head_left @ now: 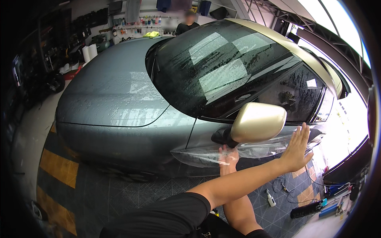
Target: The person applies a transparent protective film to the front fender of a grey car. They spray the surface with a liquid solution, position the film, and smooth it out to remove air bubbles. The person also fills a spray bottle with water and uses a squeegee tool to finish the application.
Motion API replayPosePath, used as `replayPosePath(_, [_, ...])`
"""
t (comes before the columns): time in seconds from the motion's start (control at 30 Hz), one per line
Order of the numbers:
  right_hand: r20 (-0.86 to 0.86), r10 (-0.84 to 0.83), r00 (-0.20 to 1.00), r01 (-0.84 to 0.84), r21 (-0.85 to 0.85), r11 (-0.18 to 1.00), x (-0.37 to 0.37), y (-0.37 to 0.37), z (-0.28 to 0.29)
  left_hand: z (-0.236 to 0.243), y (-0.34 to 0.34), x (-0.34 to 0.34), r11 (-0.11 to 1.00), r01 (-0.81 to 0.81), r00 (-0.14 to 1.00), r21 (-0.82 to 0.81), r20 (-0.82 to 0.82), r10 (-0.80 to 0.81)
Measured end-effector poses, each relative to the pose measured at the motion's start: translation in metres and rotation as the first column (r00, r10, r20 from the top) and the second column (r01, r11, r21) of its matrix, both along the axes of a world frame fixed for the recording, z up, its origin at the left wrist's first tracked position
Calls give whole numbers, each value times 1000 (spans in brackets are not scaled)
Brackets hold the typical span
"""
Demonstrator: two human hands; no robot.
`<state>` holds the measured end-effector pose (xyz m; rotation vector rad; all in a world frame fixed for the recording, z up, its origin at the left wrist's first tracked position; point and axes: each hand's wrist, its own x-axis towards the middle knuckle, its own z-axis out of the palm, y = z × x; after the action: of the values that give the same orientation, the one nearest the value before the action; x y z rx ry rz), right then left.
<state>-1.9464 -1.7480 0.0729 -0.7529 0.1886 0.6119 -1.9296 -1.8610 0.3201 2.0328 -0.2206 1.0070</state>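
Observation:
A sheet of clear film (260, 150) lies along the side of a grey car (158, 139), below the gold door mirror (260, 123). My arms cross, the left over the right. Out to the right, my left hand (295, 148) is raised against the film with its palm toward the door and its fingers stretched out. Just under the mirror, my right hand (229, 156) points its fingers upward at the film. Shiny film shows across its wrist. The fingertips there are partly lost in glare.
Water drops cover the hood (111, 91) and windshield (222, 59). A white bottle (270, 198) and a cable lie on the tiled floor at right, near a cart of tools (333, 206). Another person (187, 24) stands beyond the car. A yellow cloth (151, 34) rests on the hood's far edge.

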Motion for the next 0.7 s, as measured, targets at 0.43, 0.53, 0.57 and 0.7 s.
replayPosePath(0.43, [110,49,993,-64,131,989,-2,-16,-14,-67,76,-102,999,21,998,-28,63,-20])
replayPosePath(0.53, [156,123,980,-161,263,951,-13,-16,-8,-102,97,-147,990,130,986,-61,-98,-136])
replayPosePath(0.57, [136,118,984,-154,296,943,-4,-17,-19,-107,102,-162,982,150,966,-111,-194,-170])
replayPosePath(0.7, [60,104,993,-115,217,969,2,-6,-17,-141,116,-192,989,116,956,-95,-260,-137])
